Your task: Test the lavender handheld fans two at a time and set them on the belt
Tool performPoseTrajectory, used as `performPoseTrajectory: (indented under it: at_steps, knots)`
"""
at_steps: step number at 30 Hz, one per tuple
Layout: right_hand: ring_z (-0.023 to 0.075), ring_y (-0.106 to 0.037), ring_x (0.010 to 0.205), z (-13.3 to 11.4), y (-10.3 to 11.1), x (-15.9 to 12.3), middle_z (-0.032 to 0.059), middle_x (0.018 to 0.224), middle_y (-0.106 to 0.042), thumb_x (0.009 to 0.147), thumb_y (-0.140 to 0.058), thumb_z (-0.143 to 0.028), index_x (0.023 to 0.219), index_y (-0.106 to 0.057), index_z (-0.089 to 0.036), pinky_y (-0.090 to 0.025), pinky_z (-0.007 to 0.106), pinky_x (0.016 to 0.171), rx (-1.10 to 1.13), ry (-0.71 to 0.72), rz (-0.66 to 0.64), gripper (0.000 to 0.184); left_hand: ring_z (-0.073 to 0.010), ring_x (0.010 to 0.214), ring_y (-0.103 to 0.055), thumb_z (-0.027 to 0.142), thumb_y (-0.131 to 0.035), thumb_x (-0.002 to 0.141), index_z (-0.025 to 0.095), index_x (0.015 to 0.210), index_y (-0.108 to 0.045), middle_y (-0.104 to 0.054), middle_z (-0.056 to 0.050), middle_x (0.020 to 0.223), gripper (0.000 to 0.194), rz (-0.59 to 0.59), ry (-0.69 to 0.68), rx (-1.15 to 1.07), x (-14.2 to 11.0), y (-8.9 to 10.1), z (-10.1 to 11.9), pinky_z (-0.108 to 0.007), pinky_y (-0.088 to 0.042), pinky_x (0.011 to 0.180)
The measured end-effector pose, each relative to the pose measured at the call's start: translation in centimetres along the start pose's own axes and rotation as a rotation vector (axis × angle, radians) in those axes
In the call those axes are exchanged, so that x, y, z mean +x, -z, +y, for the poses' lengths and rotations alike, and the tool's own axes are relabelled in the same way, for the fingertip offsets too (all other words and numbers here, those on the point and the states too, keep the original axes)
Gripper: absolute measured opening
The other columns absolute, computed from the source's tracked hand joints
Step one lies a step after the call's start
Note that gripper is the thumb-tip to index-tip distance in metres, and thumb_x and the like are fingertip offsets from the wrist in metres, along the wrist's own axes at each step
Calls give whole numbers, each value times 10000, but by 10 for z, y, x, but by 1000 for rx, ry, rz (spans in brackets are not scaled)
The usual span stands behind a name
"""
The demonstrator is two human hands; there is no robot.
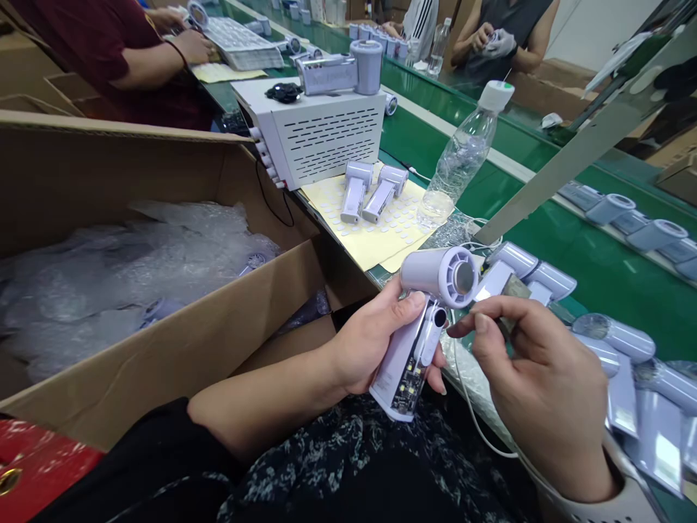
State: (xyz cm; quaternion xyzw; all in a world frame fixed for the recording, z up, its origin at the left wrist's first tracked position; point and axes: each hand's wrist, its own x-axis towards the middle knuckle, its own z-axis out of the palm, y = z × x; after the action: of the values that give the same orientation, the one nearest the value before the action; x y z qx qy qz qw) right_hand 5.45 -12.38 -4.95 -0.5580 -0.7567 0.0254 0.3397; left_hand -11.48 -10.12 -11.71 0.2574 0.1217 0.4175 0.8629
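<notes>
My left hand (375, 334) is wrapped around the handle of a lavender handheld fan (400, 356), holding it tilted over my lap. The fan's round head (441, 276) faces right, and a circuit board (409, 381) shows through the lower front of the handle. Just right of the handle is my right hand (536, 385), index finger pointing at the fan and thumb apart from it, with nothing visible between them. Whether the index fingertip touches the fan is unclear. A white cable (468, 399) hangs below, between fan and right hand.
An open carton (261, 312) with bubble wrap stands left. Ahead, two fans (356, 192) lie on yellow sticker sheets (348, 243) before a white metal box (332, 131). A plastic bottle (462, 160) leans nearby. More fans (626, 363) crowd the right; co-workers sit along the green conveyor (430, 109).
</notes>
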Motion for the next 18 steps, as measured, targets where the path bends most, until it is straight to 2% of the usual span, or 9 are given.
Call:
performPoseTrajectory:
  at_steps: [4, 7, 10, 12, 14, 15, 16, 18]
  knots:
    - [130, -636, 569, 0, 0, -5, -27, 725, -733, 937, -610, -149, 857, -654, -222, -568, 246, 652, 65, -20, -1, 117, -203, 547, -749, 446, -445, 1068, 218, 1216, -423, -758, -53, 737, 273, -3, 21, -56, 1, 2, -1, -257, -601, 516]
    - [129, -647, 587, -1, 1, -7, -31, 736, -742, 942, -618, -157, 865, -649, -228, -568, 245, 656, 76, -18, 3, 110, -200, 543, -748, 446, -444, 1066, 201, 1123, -477, -763, -63, 737, 254, 3, 40, -102, 1, 3, -1, -251, -599, 511]
    - [131, -683, 620, -4, 6, -7, -35, 725, -732, 945, -623, -152, 854, -651, -233, -576, 237, 650, 109, -9, -12, 125, -201, 544, -746, 482, -455, 1052, 160, 1046, -556, -756, -76, 712, 337, 3, 87, -150, 0, 4, -1, -252, -600, 513]
    - [130, -689, 607, -6, 11, -8, -32, 720, -726, 977, -613, -177, 846, -662, -240, -567, 226, 599, 194, 7, -106, 154, -193, 554, -746, 509, -443, 1047, 123, 1003, -617, -744, -82, 693, 426, -6, 132, -183, 0, 6, 0, -242, -605, 529]
    - [130, -696, 585, -4, 17, -8, -31, 727, -728, 1030, -561, -199, 991, -700, -258, -556, 215, 535, 313, 0, -239, 156, -177, 544, -736, 547, -414, 1041, 103, 959, -657, -727, -79, 665, 513, -40, 164, -216, 0, 9, 0, -223, -598, 525]
    - [136, -704, 574, 0, 20, -8, -35, 732, -732, 1045, -534, -195, 1158, -689, -275, -563, 220, 519, 369, -8, -286, 208, -171, 532, -728, 574, -396, 1038, 102, 942, -666, -717, -74, 650, 552, -61, 179, -229, 1, 10, 1, -215, -589, 509]
    - [148, -715, 565, 5, 24, -7, -42, 724, -731, 1044, -527, -180, 1340, -621, -292, -578, 235, 518, 400, -14, -284, 331, -167, 515, -717, 602, -382, 1033, 105, 927, -669, -705, -68, 635, 583, -85, 196, -238, 1, 12, 2, -211, -579, 490]
    - [185, -737, 562, 20, 32, -1, -49, 695, -726, 990, -605, -161, 1526, -482, -305, -609, 289, 552, 335, 15, -141, 568, -166, 491, -701, 648, -365, 1026, 116, 900, -661, -688, -58, 614, 622, -140, 235, -233, 2, 13, 5, -209, -560, 455]
